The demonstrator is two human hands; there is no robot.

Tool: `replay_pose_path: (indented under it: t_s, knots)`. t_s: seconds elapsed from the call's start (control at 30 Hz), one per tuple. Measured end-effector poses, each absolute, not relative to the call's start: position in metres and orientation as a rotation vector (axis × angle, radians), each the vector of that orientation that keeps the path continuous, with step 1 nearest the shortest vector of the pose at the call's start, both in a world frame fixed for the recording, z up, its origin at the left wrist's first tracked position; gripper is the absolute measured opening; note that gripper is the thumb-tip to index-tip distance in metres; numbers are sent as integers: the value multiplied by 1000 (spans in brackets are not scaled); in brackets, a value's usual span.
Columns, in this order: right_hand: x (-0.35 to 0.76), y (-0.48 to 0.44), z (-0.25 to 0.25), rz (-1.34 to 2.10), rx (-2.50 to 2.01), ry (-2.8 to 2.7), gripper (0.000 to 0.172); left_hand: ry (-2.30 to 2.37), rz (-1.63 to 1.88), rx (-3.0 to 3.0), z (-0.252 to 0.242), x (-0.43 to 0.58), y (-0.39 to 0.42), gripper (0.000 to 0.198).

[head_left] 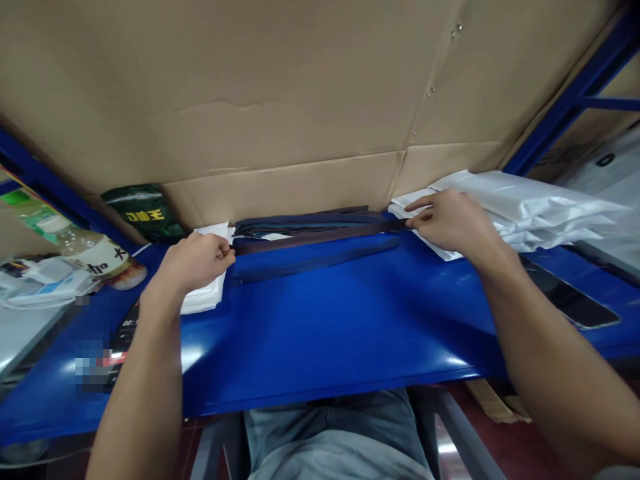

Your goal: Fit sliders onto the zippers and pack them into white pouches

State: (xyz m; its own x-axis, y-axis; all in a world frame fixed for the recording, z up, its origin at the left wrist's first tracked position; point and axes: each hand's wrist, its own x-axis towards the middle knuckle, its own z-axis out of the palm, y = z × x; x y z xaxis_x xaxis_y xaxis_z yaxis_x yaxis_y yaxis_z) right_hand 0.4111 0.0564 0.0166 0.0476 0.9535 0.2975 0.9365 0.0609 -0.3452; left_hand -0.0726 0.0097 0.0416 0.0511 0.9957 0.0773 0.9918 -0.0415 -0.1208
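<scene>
Brown and flat, one long strip [325, 238] runs nearly straight from hand to hand over the back part of the blue table [320, 333]. The left hand [197, 262] has its thumb and finger pinched on one end of the strip, at the left of the table. The right hand [445, 217] pinches the other end with its fingertips, toward the right of the table. Just behind that strip, at the table's back edge, is a pile of dark strips [300, 223], all lying the same way. In front of it, one loose strip [320, 262] lies by itself on the table. A white stack [207, 299] sits under the left hand on the table's left side; I cannot tell if the hand touches it. Shiny white bags [530, 200] are heaped at the table's back right, close behind the right hand. A black phone [570, 293] lies on the table's right side, partly behind the right arm. Near the table's back left corner are a tipped bottle [110, 257] and a dark green packet [145, 213] with yellow writing. Big brown cardboard [275, 80] stands up behind the table like a wall.
</scene>
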Motion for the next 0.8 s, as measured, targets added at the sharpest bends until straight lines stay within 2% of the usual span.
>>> replay_pose_path:
  t_s: [0.2,0.47,0.57,0.67,0.8]
  knots:
    - [411,65,1,54,-1999,-2002,33,-2237,211,-2569,34,-75,11,30]
    - [407,72,-13,93,-2033,-2105,34,-2295,238,-2519,25,-77,15,35]
    - [402,70,-11,-19,-2142,-2051,47,-2279,287,-2451,27,-76,14,45]
    - [395,65,-8,-112,-2142,-1961,60,-2310,141,-2206,30,-74,15,45]
    - [381,57,-9,-80,-2046,-2032,57,-2253,-90,-1977,28,-67,33,32]
